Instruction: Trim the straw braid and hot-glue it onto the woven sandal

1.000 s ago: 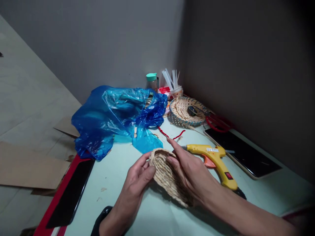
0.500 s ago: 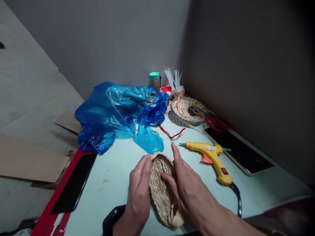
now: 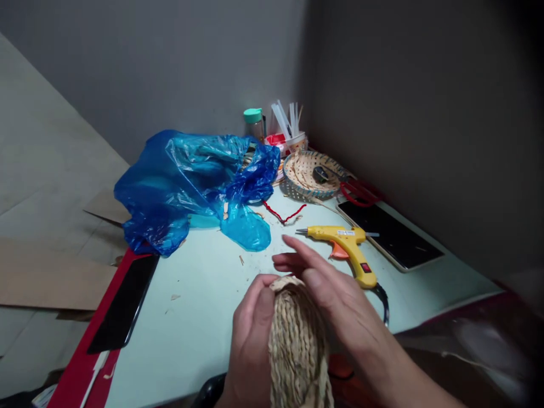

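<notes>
An oval, basket-like piece of braided straw (image 3: pixel 295 334) stands tilted toward me at the front of the table, its lower end cut off by the picture's edge. My left hand (image 3: pixel 253 334) grips its left side, thumb along the near face and fingers behind the rim. At the upper right edge, my right hand (image 3: pixel 344 300) has its fingers stretched out past the rim; its thumb lies close to the straw, and whether it touches is hard to see. Beyond the right hand lies a yellow glue gun (image 3: pixel 346 241) with an orange trigger.
A blue plastic bag (image 3: pixel 187 181) lies at the back left, near a bent red cord (image 3: pixel 284 218). Behind are a green-lidded jar (image 3: pixel 254 124), a cup of glue sticks (image 3: pixel 295 141) and a woven basket (image 3: pixel 312 175). Dark phone-like slabs (image 3: pixel 125 303) (image 3: pixel 391 235) flank the table.
The straw piece has come closer and turned more upright. My right thumb has left its inside, and the right fingers now stretch over the top edge. The view has shifted slightly.
</notes>
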`<state>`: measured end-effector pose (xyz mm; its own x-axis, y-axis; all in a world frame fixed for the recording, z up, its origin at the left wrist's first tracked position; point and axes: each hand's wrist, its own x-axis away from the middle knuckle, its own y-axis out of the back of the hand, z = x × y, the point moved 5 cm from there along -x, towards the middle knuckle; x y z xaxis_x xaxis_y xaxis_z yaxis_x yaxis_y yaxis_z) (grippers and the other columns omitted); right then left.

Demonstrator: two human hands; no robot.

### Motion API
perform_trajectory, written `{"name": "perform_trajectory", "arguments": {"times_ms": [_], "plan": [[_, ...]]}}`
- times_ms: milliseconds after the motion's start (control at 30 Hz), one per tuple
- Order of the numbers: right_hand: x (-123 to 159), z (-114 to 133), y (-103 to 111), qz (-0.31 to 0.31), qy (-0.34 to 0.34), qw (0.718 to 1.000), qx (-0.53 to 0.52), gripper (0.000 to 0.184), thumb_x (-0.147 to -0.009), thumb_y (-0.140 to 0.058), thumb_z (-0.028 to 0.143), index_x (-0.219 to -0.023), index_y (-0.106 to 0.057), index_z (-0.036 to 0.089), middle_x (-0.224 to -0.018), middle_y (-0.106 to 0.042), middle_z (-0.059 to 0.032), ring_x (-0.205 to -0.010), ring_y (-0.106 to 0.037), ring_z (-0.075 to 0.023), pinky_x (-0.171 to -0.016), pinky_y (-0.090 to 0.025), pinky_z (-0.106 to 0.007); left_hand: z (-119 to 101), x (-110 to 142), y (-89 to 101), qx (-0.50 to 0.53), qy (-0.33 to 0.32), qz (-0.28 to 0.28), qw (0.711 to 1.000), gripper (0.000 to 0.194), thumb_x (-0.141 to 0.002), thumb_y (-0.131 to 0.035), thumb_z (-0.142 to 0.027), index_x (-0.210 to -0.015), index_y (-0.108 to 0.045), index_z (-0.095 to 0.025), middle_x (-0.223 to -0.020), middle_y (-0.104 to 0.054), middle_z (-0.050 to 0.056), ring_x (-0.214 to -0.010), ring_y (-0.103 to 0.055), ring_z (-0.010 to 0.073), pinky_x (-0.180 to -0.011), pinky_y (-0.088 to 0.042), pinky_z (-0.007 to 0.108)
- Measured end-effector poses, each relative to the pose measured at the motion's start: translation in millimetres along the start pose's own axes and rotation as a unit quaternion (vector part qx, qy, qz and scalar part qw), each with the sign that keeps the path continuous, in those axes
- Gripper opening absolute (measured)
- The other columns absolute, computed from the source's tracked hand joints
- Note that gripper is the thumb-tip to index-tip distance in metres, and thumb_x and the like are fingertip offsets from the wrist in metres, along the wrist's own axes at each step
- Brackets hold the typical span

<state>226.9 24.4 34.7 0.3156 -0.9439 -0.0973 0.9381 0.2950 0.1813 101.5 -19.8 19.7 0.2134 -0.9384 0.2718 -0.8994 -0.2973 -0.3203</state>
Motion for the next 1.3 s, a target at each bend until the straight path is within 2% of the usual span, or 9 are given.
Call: {"name": "perform_trajectory", "arguments": {"times_ms": [167,467,633,733,900,967,1033,1167,1300], "plan": [[1.6,15.2,-15.9,-0.004,0.101,0.995,0.001,0.04,-0.11,-0.04,0.033,-0.131,-0.067,0.012,-0.122,-0.077,-0.0091,-0.11,-0.073,-0.0136,-0.101,-0.056,-0.022,13.1,0.7,-2.5,-0.056,-0.011,-0.017,0.998,0.044,-0.092,-0.067,-0.06,-0.104,-0.073,-0.018,-0.093,-0.076,0.007,-0.089,-0.07,0.0235,-0.079,-0.054,0.031],[2.1,17.4,-8.7,0.082,0.159,0.982,0.069,0.04,-0.11,-0.037,0.023,-0.14,-0.059,0.009,-0.137,-0.07,-0.0113,-0.126,-0.066,-0.0132,-0.109,-0.051,-0.021,7.4,6.4,-7.5,-0.128,-0.055,-0.036,0.99,0.035,-0.101,-0.054,-0.051,-0.091,-0.071,-0.022,-0.073,-0.069,0.0,-0.071,-0.065,0.0163,-0.067,-0.052,0.024],[-2.3,-3.7,-0.9,0.113,0.005,0.989,-0.095,0.056,-0.11,-0.044,0.05,-0.163,-0.025,0.047,-0.164,-0.045,0.0036,-0.141,-0.055,-0.0187,-0.12,-0.046,-0.041,1.6,1.8,-10.5,-0.099,-0.027,-0.006,0.995,0.033,-0.098,-0.06,-0.052,-0.1,-0.075,-0.022,-0.089,-0.076,0.003,-0.081,-0.068,0.018,-0.071,-0.053,0.026],[-11.2,-7.2,11.1,0.076,0.036,0.97,-0.227,0.059,-0.103,-0.057,0.058,-0.157,-0.031,0.056,-0.163,-0.045,0.0064,-0.145,-0.051,-0.024,-0.115,-0.05,-0.046,3.4,-2.6,-5.9,-0.062,0.012,-0.005,0.998,0.036,-0.094,-0.066,-0.056,-0.097,-0.074,-0.02,-0.083,-0.074,0.002,-0.076,-0.066,0.0173,-0.068,-0.051,0.026],[-16.8,3.7,51.3,-0.069,0.078,0.929,-0.354,0.042,-0.099,-0.062,0.057,-0.132,-0.069,0.031,-0.142,-0.067,-0.0031,-0.14,-0.055,-0.0266,-0.109,-0.055,-0.039,9.5,-14.3,10.0,0.086,0.103,-0.07,0.989,0.037,-0.082,-0.082,-0.051,-0.1,-0.074,-0.019,-0.079,-0.072,0.0,-0.068,-0.067,0.0162,-0.069,-0.054,0.027],[-8.3,4.2,74.7,-0.205,0.085,0.911,-0.347,0.03,-0.104,-0.058,0.048,-0.115,-0.077,0.027,-0.109,-0.077,-0.0025,-0.105,-0.072,-0.0184,-0.089,-0.062,-0.025,8.4,-19.2,12.2,0.153,0.138,-0.075,0.976,0.029,-0.085,-0.081,-0.044,-0.096,-0.074,-0.017,-0.075,-0.071,0.001,-0.065,-0.067,0.0159,-0.065,-0.054,0.026],[2.1,-1.5,88.0,-0.284,0.069,0.903,-0.316,0.022,-0.103,-0.061,0.042,-0.107,-0.078,0.029,-0.065,-0.065,0.0027,-0.055,-0.058,-0.0104,-0.053,-0.054,-0.017,4.2,-23.5,12.1,0.19,0.16,-0.056,0.967,0.023,-0.087,-0.08,-0.038,-0.088,-0.073,-0.016,-0.07,-0.068,0.001,-0.061,-0.064,0.0138,-0.06,-0.052,0.024],[12.3,-21.7,75.2,-0.193,0.016,0.942,-0.274,0.022,-0.1,-0.063,0.043,-0.115,-0.077,0.033,-0.072,-0.072,0.0003,-0.043,-0.055,-0.0111,-0.038,-0.049,-0.02,-4.7,-29.1,10.8,0.18,0.149,0.01,0.972,0.03,-0.078,-0.087,-0.038,-0.088,-0.073,-0.013,-0.062,-0.062,0.001,-0.053,-0.055,0.0122,-0.052,-0.047,0.023],[18.6,-29.6,52.7,-0.07,-0.004,0.981,-0.183,0.03,-0.104,-0.058,0.043,-0.132,-0.071,0.039,-0.097,-0.082,0.0003,-0.085,-0.078,-0.0172,-0.088,-0.063,-0.026,-5.9,-29.6,8.4,0.158,0.13,0.058,0.977,0.034,-0.072,-0.09,-0.037,-0.089,-0.073,-0.014,-0.053,-0.054,-0.001,-0.047,-0.044,0.01,-0.048,-0.038,0.022]]}}
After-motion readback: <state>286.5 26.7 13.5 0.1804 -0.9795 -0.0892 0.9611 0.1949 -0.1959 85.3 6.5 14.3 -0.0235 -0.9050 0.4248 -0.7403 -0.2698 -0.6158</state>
